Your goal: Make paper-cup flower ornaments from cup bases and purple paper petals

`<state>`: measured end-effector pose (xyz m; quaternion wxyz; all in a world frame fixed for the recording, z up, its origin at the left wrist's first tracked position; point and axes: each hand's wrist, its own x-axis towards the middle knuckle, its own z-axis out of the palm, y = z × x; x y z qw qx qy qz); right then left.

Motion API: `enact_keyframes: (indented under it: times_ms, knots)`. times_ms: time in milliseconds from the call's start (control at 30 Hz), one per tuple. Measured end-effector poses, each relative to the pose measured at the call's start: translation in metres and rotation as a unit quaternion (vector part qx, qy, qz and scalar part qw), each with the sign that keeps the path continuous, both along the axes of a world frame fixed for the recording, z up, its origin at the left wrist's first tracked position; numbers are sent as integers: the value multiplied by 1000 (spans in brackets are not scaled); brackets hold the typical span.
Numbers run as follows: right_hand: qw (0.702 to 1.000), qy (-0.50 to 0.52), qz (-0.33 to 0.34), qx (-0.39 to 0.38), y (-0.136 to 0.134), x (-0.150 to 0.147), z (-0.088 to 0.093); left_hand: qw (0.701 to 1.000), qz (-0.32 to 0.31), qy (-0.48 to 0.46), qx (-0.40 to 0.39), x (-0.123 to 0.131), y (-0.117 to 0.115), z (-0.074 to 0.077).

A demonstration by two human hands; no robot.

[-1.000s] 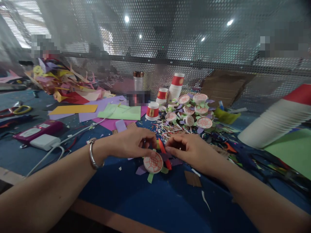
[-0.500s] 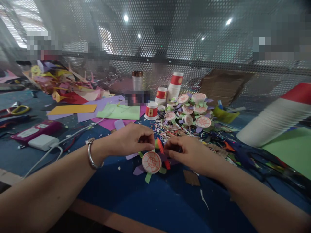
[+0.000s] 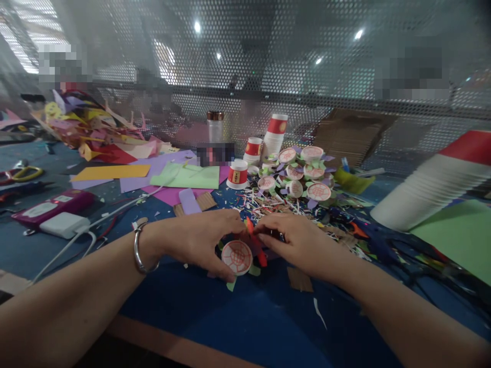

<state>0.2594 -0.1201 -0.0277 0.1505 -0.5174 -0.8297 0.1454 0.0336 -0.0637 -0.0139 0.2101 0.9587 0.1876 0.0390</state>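
Head view: my left hand is wide around the white red-lined disc, grip unclear, my right hand is narrow by the red stick, can't tell if pinching; disc is between them, near side of blue surface.

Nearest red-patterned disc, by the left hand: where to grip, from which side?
Probably pinch the patterned disc across opposite rim edges, left hand coming from the left: it is round, its face toward the camera, and the red stick crowds its right side.
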Motion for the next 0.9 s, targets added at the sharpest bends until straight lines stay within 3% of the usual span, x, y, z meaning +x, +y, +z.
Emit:
enact_keyframes:
  times_ms: [167,333,533,900]
  knots:
    - [995,86,-11,45,-1,-1,4,998,25,-54,10,-3,4,4]
    - [967,231,-86,63,-4,1,9,978,92,-185,-8,-4,11,4]
    - [935,343,-88,-8,-3,2,9,949,130,-286,-30,1,14,-2]
    - [894,431,-51,-109,-5,-6,9,932,125,-332,-72,7,11,-10]
